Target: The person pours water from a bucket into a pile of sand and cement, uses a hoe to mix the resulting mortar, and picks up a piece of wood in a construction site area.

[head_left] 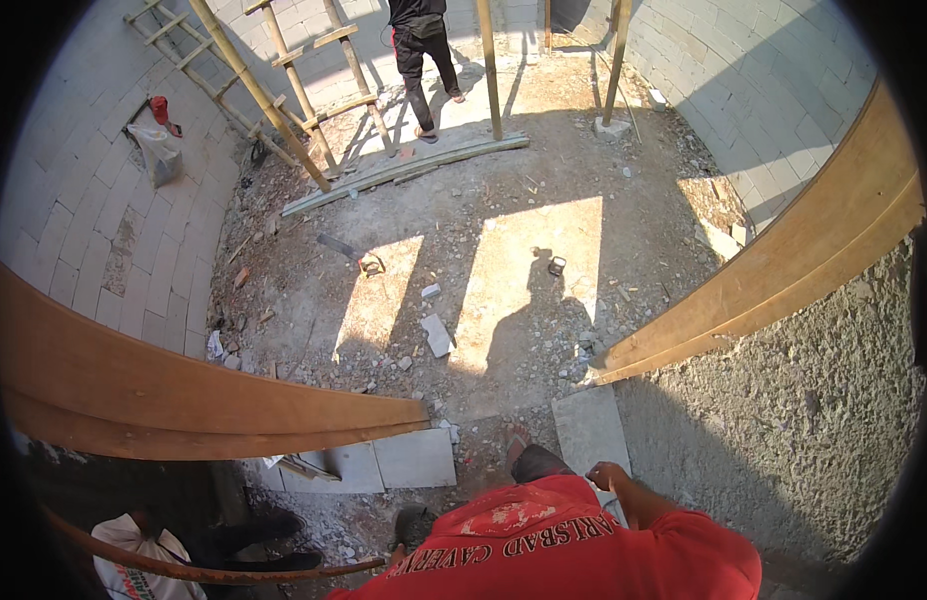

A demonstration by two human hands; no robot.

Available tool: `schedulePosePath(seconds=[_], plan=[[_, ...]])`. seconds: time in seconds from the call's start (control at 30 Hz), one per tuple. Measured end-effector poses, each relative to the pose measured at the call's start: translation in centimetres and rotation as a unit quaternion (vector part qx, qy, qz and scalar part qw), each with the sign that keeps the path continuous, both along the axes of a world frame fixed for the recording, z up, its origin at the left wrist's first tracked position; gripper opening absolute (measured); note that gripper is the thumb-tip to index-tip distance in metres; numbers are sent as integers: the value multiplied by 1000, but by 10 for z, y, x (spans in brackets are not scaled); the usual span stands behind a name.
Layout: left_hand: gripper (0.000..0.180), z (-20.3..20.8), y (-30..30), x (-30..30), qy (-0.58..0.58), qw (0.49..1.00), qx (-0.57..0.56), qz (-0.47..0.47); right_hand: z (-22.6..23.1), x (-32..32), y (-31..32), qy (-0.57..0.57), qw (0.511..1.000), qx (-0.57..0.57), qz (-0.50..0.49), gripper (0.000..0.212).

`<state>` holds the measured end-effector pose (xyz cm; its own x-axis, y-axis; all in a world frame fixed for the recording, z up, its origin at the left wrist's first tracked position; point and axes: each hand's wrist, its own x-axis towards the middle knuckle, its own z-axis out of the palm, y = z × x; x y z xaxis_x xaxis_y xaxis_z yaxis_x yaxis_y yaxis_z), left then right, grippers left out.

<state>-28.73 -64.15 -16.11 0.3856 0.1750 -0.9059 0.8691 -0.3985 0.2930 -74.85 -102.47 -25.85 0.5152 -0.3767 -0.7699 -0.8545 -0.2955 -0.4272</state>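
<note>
My right hand [608, 474] is out in front of my red shirt, its fingers curled. A pale, flat-edged thing [612, 503] shows just below them, but I cannot make out whether it is in my grip. At the lower edge, only a little of my left hand [396, 553] shows beside my shirt. It looks closed at the end of a long thin brown strip [234, 574], which runs off to the left. My feet in sandals stand on rubble ground near light tiles [414, 459].
Two curved-looking wooden boards [184, 370] [774, 270] flank the opening ahead. A handsaw [354, 254] and broken blocks [437, 336] lie on the ground. Bamboo ladders [319, 80] lean at the back left. One person [421, 60] stands far off; another [149, 560] is at lower left.
</note>
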Motion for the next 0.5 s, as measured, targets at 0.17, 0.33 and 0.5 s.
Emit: schedulePosePath(seconds=[0.17,0.33,0.5], plan=[[28,10,-178,46,-23,995,-25,-92,-37,17,-143,4,988,-47,150,41],[28,-9,-337,79,-60,974,-48,-215,41,131,-358,-119,963,-98,-222,43],[26,-27,-552,106,-149,889,-169,-399,49,192,-527,-158,935,-159,-276,43]])
